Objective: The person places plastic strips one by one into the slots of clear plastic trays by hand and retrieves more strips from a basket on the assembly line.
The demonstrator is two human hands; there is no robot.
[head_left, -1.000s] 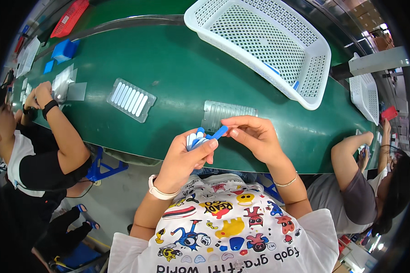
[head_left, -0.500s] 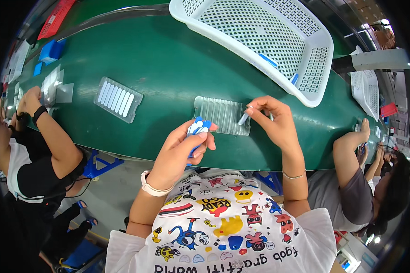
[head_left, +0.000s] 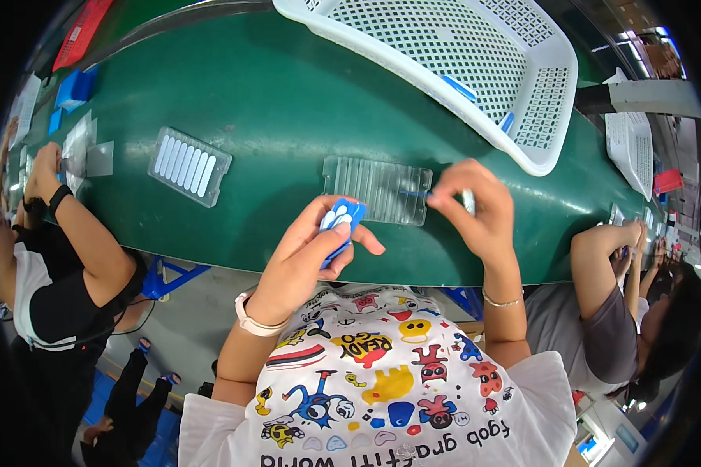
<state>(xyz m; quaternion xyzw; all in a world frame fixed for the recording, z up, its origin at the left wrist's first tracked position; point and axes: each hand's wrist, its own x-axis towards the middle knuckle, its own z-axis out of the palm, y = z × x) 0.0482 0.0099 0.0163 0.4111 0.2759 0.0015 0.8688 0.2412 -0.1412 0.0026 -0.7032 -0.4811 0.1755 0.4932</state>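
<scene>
My left hand (head_left: 292,249) is closed around a small stack of flat blue-and-white strips (head_left: 341,221) with rounded ends, thumb on top. In front of it lies a clear plastic tray (head_left: 358,187) with parallel slots. Over the tray's right end, my right hand (head_left: 479,206) pinches a thin blue strip (head_left: 414,192), blurred by motion. Something small and white (head_left: 469,201) shows by the fingers of that hand; whether they hold it is unclear. Further left, a second clear tray (head_left: 216,180) carries several white round-ended strips (head_left: 184,165) side by side.
A large white perforated basket (head_left: 413,74) stands at the far side, with blue strips (head_left: 459,88) in it. Clear sheets (head_left: 99,159) and blue blocks (head_left: 75,88) lie at the left. Co-workers sit on both sides, one arm (head_left: 86,222) at left, another (head_left: 604,253) at right.
My right hand has moved slightly right; its strip, pale before, now shows as a thin blue edge. My left hand still grips the stack. The view has shifted a little.
</scene>
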